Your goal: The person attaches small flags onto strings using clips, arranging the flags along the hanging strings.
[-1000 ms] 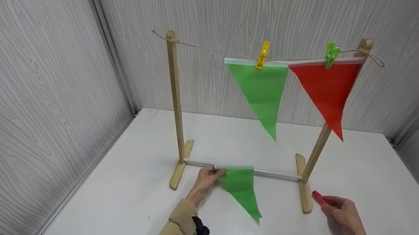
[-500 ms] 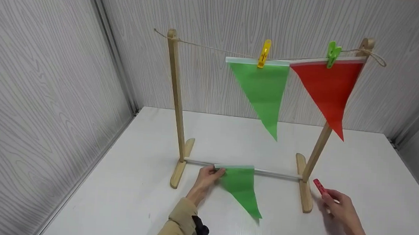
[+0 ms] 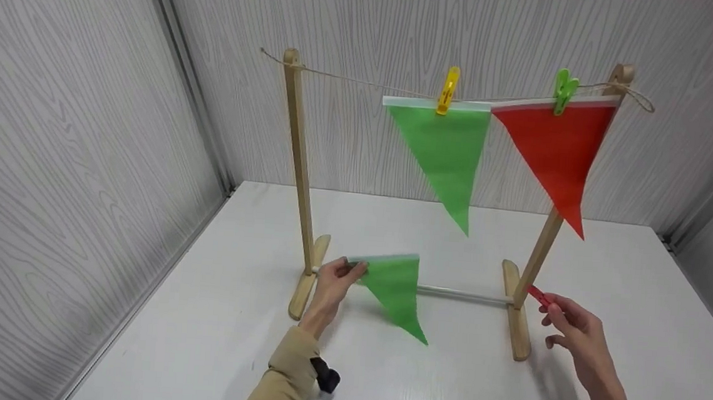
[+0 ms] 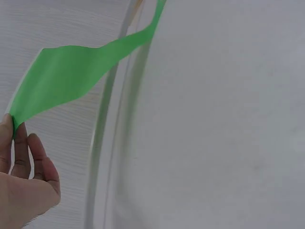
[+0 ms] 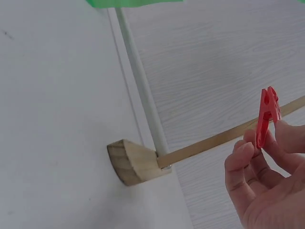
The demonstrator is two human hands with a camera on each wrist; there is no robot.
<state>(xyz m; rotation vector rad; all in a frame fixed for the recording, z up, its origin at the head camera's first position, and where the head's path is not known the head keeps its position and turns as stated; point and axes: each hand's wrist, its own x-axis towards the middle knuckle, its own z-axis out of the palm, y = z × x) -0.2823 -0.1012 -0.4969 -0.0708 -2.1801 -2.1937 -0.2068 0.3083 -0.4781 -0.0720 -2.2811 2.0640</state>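
Note:
My left hand [image 3: 333, 286] pinches the upper left corner of a green pennant [image 3: 394, 287] by its white top strip; the pennant hangs point down in front of the stand's low crossbar [image 3: 469, 295]. In the left wrist view the green pennant [image 4: 66, 76] trails away from the thumb and fingers. My right hand [image 3: 582, 335] holds a red clothespin [image 3: 540, 295] near the foot of the right post. The right wrist view shows the red clothespin [image 5: 268, 114] between thumb and fingers, its jaw end pointing up.
A string [image 3: 352, 80] runs between the left post [image 3: 298, 152] and right post [image 3: 544, 247]. A yellow clothespin [image 3: 447, 91] holds another green pennant [image 3: 445, 150] on it, and a green clothespin [image 3: 565, 92] a red pennant [image 3: 564, 145]. Wood-grain walls [image 3: 84, 143] enclose the white table [image 3: 226, 266].
My left hand has lifted the green pennant up and a little left. My right hand has raised the red clothespin toward the right post and turned it.

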